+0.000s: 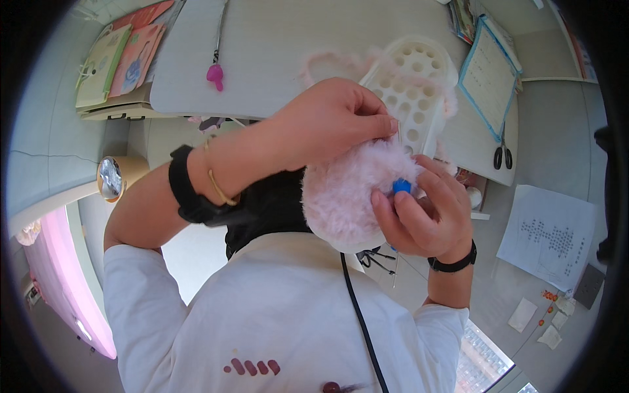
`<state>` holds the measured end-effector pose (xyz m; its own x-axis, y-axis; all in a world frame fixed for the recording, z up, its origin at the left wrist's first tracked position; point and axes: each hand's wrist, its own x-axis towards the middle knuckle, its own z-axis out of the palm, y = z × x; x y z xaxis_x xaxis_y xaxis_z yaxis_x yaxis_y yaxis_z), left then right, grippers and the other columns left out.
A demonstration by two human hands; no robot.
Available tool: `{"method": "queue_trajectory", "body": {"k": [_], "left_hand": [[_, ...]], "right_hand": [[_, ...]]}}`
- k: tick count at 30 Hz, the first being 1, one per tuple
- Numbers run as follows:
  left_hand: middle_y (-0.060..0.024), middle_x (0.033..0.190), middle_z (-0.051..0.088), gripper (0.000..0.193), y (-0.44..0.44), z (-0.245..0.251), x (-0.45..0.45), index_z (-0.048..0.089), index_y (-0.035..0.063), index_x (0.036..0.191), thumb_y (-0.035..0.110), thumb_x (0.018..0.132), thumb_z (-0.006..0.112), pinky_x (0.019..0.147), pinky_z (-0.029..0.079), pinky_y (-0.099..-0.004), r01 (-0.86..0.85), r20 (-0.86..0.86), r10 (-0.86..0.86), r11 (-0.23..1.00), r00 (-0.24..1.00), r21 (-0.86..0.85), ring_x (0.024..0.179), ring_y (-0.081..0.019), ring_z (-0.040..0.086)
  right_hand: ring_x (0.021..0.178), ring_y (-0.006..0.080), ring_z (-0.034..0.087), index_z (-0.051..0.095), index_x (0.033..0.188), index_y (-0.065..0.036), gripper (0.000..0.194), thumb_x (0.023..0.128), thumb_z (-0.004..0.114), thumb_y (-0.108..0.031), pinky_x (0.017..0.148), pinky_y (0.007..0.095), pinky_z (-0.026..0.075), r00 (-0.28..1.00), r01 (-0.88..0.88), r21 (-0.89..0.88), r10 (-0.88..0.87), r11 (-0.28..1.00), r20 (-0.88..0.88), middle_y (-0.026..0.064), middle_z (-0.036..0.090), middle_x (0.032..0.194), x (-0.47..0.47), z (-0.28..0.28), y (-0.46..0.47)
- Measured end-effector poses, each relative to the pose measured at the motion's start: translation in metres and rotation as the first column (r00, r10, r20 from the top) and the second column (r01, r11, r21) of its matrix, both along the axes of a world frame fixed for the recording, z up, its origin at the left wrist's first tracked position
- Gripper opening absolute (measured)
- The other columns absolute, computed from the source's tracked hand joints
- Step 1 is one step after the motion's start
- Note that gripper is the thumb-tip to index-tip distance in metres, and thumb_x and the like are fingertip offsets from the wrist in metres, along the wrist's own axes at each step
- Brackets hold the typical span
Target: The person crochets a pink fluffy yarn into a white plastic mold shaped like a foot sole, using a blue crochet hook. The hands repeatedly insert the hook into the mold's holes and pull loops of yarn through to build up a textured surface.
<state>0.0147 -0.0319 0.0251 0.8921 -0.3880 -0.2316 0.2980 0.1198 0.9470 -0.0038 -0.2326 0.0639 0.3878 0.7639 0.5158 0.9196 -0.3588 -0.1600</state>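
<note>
My left hand (pixel 344 115) reaches across from the left, thumb and forefinger pinched on a thin pale rod (pixel 399 130), most of which is hidden. Just below it is a rounded piece of pink fluffy material (pixel 344 196), with a smooth white edge (pixel 346 244) along its bottom. My right hand (pixel 427 211) grips the right side of this piece. A small blue plastic part (pixel 401 185) shows at the right thumb and fingertips; its exact kind is unclear. Behind the hands, a white tray with round holes (pixel 405 106) lies on the table, and a pink fluffy strand (pixel 339 60) runs across it.
On the grey-white table (pixel 275 44) lies a metal rod with a magenta hand-shaped end (pixel 215 76). Folders (pixel 105 69) stack at the left. Black-handled scissors (pixel 502 156) and a blue-edged board (pixel 491 76) are at the right. A black cable (pixel 356 304) hangs down my shirt.
</note>
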Motion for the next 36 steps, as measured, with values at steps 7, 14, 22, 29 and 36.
{"method": "queue_trajectory", "body": {"k": [7,14,22,29,36], "left_hand": [[0.0017,0.086,0.064,0.025,0.009,0.004,0.004,0.068,-0.0007,0.098,0.023,0.091,0.068,0.073,0.047,-0.022,0.113,-0.091,-0.141,0.959,0.986,-0.26,0.08,-0.0051,0.056],[0.0004,0.093,0.067,0.046,0.02,0.015,-0.002,0.068,-0.0038,0.108,0.008,0.067,0.085,0.08,0.048,-0.0217,0.158,0.207,-0.195,0.971,0.959,0.18,0.085,-0.0059,0.058],[-0.0054,0.094,0.07,0.029,0.021,0.01,0.002,0.069,-0.0058,0.1,-0.001,0.071,0.075,0.082,0.05,-0.0232,0.19,0.184,-0.199,0.98,0.963,0.067,0.087,-0.0072,0.061],[-0.0055,0.087,0.068,0.025,0.009,0.01,-0.003,0.067,-0.0064,0.098,0.0,0.074,0.07,0.075,0.05,-0.0248,0.273,0.21,-0.297,0.952,0.931,0.137,0.081,-0.0092,0.061],[-0.0035,0.087,0.065,0.035,0.011,0.001,-0.004,0.063,-0.0044,0.107,0.011,0.079,0.076,0.076,0.046,-0.0231,0.28,0.263,-0.297,0.955,0.918,0.101,0.08,-0.009,0.056]], "right_hand": [[0.078,0.0246,0.063,0.069,0.092,-0.013,0.022,0.072,0.074,-0.005,0.078,0.0408,0.059,0.973,-0.173,0.014,0.169,0.985,0.159,0.0064,0.059,0.086,0.016,0.0,-0.015],[0.088,0.0277,0.069,0.069,0.094,-0.008,0.015,0.084,0.073,-0.019,0.084,0.0467,0.056,0.992,-0.013,0.139,0.03,0.99,-0.124,0.0086,0.07,0.094,-0.004,0.005,-0.033],[0.089,0.0282,0.069,0.059,0.103,-0.003,0.029,0.101,0.051,-0.03,0.097,0.0483,0.046,0.328,0.598,0.552,0.451,0.581,-0.83,0.012,0.069,0.093,-0.008,-0.019,-0.035],[0.087,0.0294,0.069,0.058,0.101,-0.006,0.023,0.099,0.055,-0.028,0.098,0.048,0.045,0.774,0.336,0.678,0.219,0.653,-0.594,0.011,0.068,0.093,-0.009,-0.045,-0.01],[0.087,0.0291,0.069,0.066,0.102,-0.008,0.024,0.096,0.059,-0.031,0.088,0.0452,0.053,0.959,0.025,0.469,0.112,0.883,-0.262,0.016,0.07,0.1,0.012,-0.035,-0.009]]}}
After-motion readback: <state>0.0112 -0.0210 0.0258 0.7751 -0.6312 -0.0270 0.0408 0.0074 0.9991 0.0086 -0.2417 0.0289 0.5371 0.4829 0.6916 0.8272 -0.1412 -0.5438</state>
